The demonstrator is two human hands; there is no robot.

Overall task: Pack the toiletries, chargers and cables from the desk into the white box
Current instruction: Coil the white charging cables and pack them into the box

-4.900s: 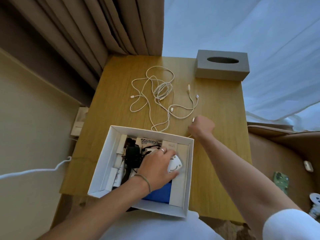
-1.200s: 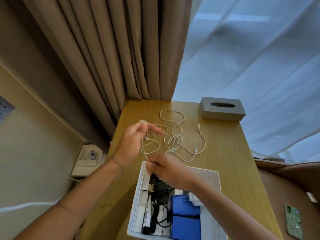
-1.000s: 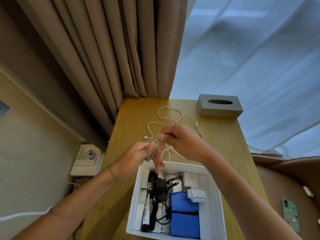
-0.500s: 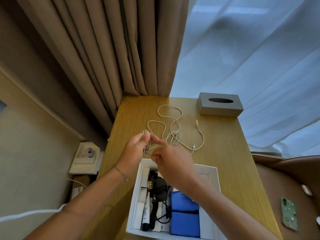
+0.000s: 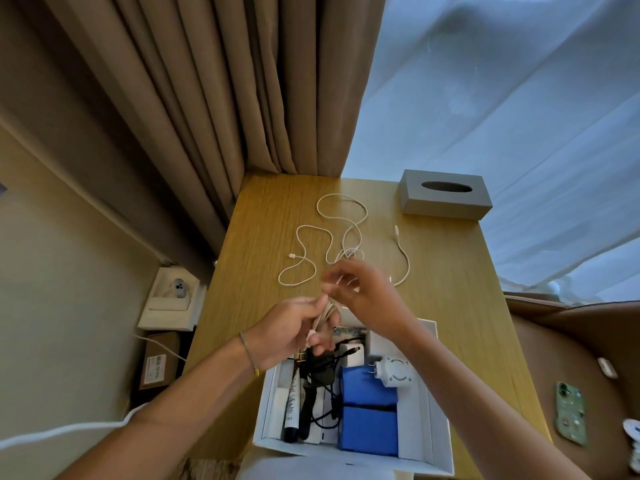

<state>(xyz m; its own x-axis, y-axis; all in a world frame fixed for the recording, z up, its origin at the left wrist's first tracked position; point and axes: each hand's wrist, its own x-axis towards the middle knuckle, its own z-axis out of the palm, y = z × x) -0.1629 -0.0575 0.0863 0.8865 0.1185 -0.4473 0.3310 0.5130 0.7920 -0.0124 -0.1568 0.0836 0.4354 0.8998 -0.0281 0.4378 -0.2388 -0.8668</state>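
Above the far edge of the white box (image 5: pixel 429 403), I see both hands working a thin white cable (image 5: pixel 330 237). My left hand (image 5: pixel 294 329) is closed around a small bundle of folded strands, gripped between thumb and fingers. My right hand (image 5: pixel 363 292) sits just beyond it, fingers curled and pinching the same cable; it is motion-blurred, so I cannot tell how firm that pinch is. The rest of the cable trails away in loose loops over the wooden desk (image 5: pixel 450 271), one connector end lying to the left of the loops. A second white cable (image 5: pixel 403 258) curves alone on the desk to the right, its plug pointing toward the grey tissue box (image 5: pixel 445 199). The white box stands open at the near end of the desk and holds two blue pouches (image 5: pixel 369 414), a white wall charger (image 5: pixel 394 372), a black adapter with black cord (image 5: pixel 320 372) and a dark tube (image 5: pixel 292 410) along its left side.
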